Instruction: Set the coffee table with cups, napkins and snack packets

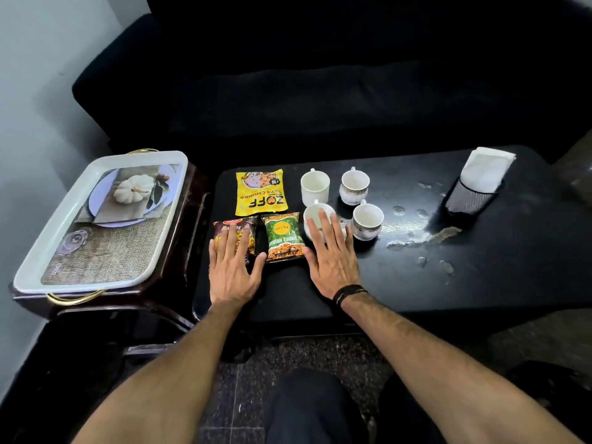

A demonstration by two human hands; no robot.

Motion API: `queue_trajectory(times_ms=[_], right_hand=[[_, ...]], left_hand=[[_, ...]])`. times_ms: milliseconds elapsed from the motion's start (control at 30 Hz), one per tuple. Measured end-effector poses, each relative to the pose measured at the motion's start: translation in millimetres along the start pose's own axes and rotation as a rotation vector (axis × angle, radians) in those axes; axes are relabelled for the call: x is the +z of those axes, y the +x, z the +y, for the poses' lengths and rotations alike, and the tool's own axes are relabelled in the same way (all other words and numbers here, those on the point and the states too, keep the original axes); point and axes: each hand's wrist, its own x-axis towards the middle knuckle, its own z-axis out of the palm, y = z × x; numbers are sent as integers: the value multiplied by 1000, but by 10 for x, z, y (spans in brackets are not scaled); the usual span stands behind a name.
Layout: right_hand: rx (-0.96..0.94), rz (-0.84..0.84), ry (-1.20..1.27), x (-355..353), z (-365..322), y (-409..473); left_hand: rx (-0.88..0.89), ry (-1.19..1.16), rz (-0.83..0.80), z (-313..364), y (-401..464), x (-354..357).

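Note:
On the black coffee table [480, 267] lie a yellow snack packet [260, 192], a dark brown packet [235, 232] and a green packet [283, 236]. Several white cups stand to their right: a plain one [314, 186], two gold-trimmed ones [354, 187] [367, 222], and a nearer cup [315, 216]. White napkins [487, 169] stick out of a black mesh holder [467, 198] at the far right. My left hand [232, 267] lies flat, fingers spread, over the brown packet's near end. My right hand [333, 261] lies flat in front of the nearer cup, hiding part of it.
A white tray [51, 261] with gold handles and a pumpkin picture sits on a dark side table at the left. A black sofa fills the back. Wet smears mark the table [423, 241] between the cups and the holder. My knee shows at the bottom.

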Motion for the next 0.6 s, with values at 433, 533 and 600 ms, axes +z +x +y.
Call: queue_trajectory(times_ms=[433, 533, 600], right_hand=[[-79, -64, -56, -382, 28, 79], [-58, -121, -68, -688, 4, 265], [-53, -147, -55, -895, -22, 360]], left_hand=[[-19, -37, -66, 383, -184, -352], [-2, -33, -88, 591, -111, -607], [17, -32, -121, 699, -65, -807]])
